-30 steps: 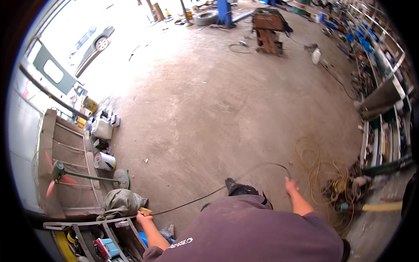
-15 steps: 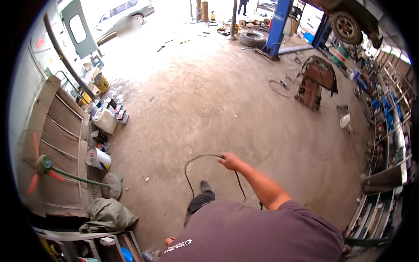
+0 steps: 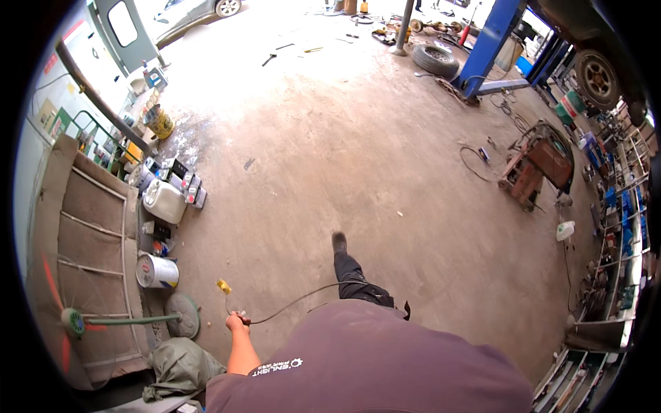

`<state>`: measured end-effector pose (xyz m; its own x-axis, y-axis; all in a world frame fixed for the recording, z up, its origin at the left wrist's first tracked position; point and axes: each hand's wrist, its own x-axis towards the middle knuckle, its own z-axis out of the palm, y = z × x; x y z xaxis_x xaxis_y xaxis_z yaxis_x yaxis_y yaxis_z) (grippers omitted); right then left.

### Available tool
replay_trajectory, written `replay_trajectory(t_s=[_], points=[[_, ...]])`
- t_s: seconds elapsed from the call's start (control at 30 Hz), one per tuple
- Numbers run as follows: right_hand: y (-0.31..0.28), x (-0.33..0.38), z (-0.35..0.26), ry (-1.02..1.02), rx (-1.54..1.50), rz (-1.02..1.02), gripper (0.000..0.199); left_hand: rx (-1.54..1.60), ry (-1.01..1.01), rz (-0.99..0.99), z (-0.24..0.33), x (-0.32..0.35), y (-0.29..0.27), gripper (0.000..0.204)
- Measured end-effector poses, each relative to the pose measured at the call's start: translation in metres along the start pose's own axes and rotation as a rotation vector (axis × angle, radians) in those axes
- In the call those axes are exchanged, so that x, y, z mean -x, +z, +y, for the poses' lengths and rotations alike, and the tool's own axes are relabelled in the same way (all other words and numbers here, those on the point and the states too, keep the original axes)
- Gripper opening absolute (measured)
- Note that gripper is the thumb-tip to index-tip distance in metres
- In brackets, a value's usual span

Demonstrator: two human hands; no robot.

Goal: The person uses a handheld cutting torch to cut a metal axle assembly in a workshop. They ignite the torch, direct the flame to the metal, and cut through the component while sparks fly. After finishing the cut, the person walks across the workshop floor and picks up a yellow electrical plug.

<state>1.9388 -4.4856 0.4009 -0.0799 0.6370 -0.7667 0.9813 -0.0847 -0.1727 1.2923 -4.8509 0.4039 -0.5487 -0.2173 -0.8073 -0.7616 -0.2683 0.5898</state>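
My left hand (image 3: 237, 321) is out low on the left, fingers closed round a dark cable (image 3: 292, 303). From the hand the cable runs right, across my trouser leg, and passes out of sight near my shirt. A small yellow piece (image 3: 223, 286) shows just beyond the hand on a short thin length; it looks like the cable's end fitting, but its kind is too small to tell. My right hand is out of view, hidden by my body or beyond the picture.
On the left stand a green fan (image 3: 74, 321) with a round base, a white pail (image 3: 157, 271), a white jerrycan (image 3: 164, 202) and a grey-green cloth bundle (image 3: 180, 365). A rusty wheeled machine (image 3: 538, 165), a blue lift post (image 3: 490, 48) and a tyre (image 3: 436, 60) are on the right.
My right hand, which held the looped cable in front of me, has left the view. My left hand has come forward with the cable, and the yellow piece now shows. I have stepped.
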Motion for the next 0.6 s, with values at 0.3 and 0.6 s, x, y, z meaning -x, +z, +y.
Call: replay_trajectory(t_s=[0.3, 0.6], points=[[-0.099, -0.294, -0.315, -0.059, -0.272, 0.006, 0.046, -0.16, -0.045, -0.093, 0.105, -0.02, 0.269, 0.023], [-0.295, -0.378, -0.575, 0.12, -0.463, -0.068, 0.042, -0.234, -0.17, -0.101, 0.163, -0.098, 0.542, 0.028]])
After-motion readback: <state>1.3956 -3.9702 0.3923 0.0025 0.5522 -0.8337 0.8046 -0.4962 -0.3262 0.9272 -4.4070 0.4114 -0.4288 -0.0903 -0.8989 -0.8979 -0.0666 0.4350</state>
